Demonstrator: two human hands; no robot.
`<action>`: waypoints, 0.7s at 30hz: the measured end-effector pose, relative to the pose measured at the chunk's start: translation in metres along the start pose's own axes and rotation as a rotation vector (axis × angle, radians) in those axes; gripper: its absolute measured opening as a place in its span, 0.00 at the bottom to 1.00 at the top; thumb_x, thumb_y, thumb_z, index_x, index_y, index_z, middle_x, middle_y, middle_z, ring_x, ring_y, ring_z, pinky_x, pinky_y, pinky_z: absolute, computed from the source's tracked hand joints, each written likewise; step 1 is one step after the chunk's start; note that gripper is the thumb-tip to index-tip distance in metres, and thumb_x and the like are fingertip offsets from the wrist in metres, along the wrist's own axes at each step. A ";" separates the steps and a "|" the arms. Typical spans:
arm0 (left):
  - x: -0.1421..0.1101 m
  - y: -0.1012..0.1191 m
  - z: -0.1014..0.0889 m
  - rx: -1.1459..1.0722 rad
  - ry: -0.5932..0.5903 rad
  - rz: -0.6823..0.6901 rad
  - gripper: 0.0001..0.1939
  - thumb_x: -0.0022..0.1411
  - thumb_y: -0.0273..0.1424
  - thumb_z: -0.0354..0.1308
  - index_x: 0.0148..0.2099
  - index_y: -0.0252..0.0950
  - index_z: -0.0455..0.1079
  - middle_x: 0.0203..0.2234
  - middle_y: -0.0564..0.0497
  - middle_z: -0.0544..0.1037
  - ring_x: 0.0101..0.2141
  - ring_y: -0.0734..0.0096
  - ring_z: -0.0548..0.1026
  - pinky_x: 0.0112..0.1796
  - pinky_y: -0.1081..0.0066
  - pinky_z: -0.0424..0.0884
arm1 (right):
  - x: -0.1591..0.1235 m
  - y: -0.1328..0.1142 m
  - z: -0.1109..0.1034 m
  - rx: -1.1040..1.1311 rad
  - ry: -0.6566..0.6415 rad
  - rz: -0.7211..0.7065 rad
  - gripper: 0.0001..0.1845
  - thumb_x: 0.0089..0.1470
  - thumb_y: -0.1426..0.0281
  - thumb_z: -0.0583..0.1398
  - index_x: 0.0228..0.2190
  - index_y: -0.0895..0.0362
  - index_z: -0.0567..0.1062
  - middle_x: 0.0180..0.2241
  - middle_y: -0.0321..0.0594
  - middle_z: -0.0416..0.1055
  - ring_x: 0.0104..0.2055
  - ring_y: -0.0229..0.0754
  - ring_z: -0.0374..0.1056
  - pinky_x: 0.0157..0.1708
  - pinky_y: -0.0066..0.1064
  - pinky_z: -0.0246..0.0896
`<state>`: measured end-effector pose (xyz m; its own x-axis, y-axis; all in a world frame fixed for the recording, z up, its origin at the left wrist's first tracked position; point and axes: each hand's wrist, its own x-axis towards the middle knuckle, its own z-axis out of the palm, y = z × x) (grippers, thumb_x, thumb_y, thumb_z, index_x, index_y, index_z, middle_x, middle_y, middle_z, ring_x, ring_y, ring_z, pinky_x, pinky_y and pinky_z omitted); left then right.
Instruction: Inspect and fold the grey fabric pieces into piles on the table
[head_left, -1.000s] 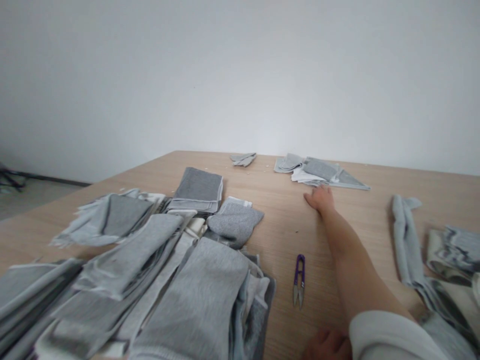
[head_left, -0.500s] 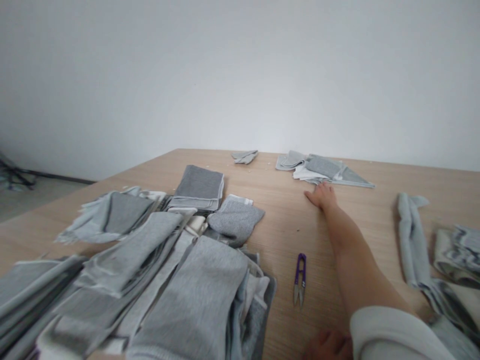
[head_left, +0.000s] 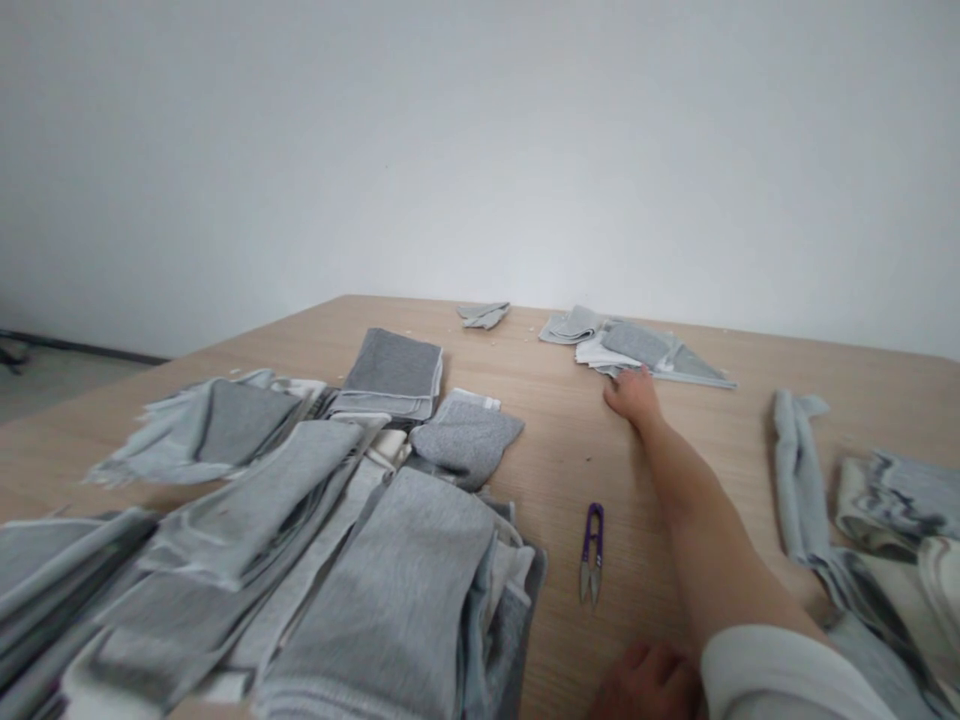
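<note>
My right hand [head_left: 634, 397], its arm stretched far across the table, is at the near edge of a loose pile of grey and white cloths [head_left: 634, 342]. Its fingers and thumb close on the edge of a grey cloth there; the fingertips are partly hidden. My left hand [head_left: 649, 685] rests low on the wood at the bottom edge, below the right forearm, fingers curled, with nothing visible in them. Purple thread snips [head_left: 592, 555] lie on the table between the hands and the large heap of folded grey cloths [head_left: 390, 590].
A dark grey folded stack [head_left: 394, 365] sits behind the heap. A small grey cloth [head_left: 484, 315] lies near the wall. At the right are a rolled pale grey cloth [head_left: 801, 475] and patterned cloths [head_left: 911, 490]. Bits of lint dot the wooden table [head_left: 517, 440].
The view has shifted slightly to the right. My right hand stays at the cloth pile, its thumb nearer the fingers. My left hand shows a little more at the bottom edge.
</note>
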<state>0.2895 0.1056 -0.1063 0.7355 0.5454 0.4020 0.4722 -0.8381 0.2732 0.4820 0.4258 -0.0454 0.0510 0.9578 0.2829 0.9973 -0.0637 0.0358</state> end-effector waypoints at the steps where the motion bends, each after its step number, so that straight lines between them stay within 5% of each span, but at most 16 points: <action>1: 0.000 0.000 0.003 0.015 0.011 -0.022 0.10 0.58 0.40 0.59 0.34 0.40 0.75 0.22 0.47 0.77 0.22 0.65 0.72 0.17 0.68 0.64 | -0.002 -0.001 -0.001 0.002 -0.004 -0.008 0.19 0.62 0.59 0.57 0.47 0.60 0.74 0.52 0.47 0.70 0.57 0.50 0.63 0.61 0.52 0.49; 7: -0.002 -0.002 0.002 0.050 0.104 0.011 0.09 0.56 0.38 0.61 0.28 0.39 0.73 0.20 0.48 0.77 0.21 0.66 0.70 0.19 0.68 0.66 | -0.013 -0.007 -0.008 0.040 -0.017 -0.044 0.17 0.62 0.63 0.58 0.49 0.58 0.72 0.52 0.46 0.69 0.51 0.47 0.68 0.51 0.47 0.65; 13: -0.006 -0.001 -0.016 0.031 0.200 0.171 0.07 0.57 0.35 0.61 0.32 0.38 0.69 0.24 0.52 0.78 0.26 0.67 0.74 0.25 0.68 0.67 | -0.031 -0.012 -0.016 0.102 -0.023 -0.083 0.17 0.62 0.63 0.58 0.50 0.58 0.71 0.51 0.45 0.70 0.49 0.46 0.69 0.49 0.45 0.68; 21: -0.010 0.006 -0.044 -0.016 0.194 0.140 0.07 0.57 0.32 0.61 0.35 0.36 0.65 0.27 0.52 0.76 0.30 0.66 0.74 0.29 0.66 0.67 | -0.077 -0.027 -0.028 0.225 -0.046 -0.225 0.15 0.63 0.62 0.58 0.45 0.59 0.73 0.46 0.44 0.72 0.47 0.44 0.70 0.48 0.44 0.67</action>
<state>0.2642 0.0955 -0.0705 0.6855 0.4171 0.5968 0.3636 -0.9062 0.2158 0.4495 0.3457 -0.0409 -0.1750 0.9527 0.2486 0.9702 0.2099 -0.1215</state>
